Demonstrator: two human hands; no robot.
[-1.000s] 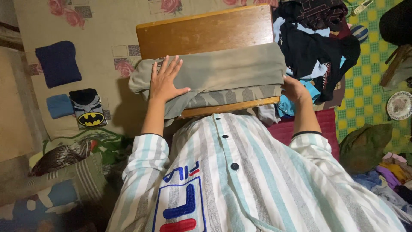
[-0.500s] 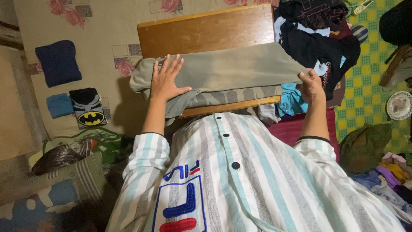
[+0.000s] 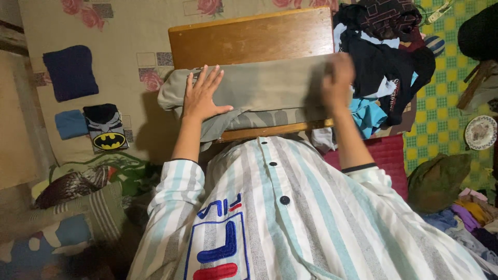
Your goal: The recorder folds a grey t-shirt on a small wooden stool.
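1. Floor's covered in clothes; small wooden table [image 3: 249, 36] carries the olive garment [image 3: 264, 88] along its near edge.
2. Left hand [image 3: 199, 98] lies flat, fingers spread, pinning it.
3. Right hand [image 3: 337, 78] is blurred, grip unclear. I'd smooth outward, keeping edges lined up.

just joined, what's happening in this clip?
A person in a striped shirt is folding an olive-grey garment on a small wooden table. The left hand lies flat on its left part, pinning it down. The right hand, motion-blurred, is on the garment's right end. A heap of dark clothes sits to the right; folded pieces lie on the floor mat to the left.
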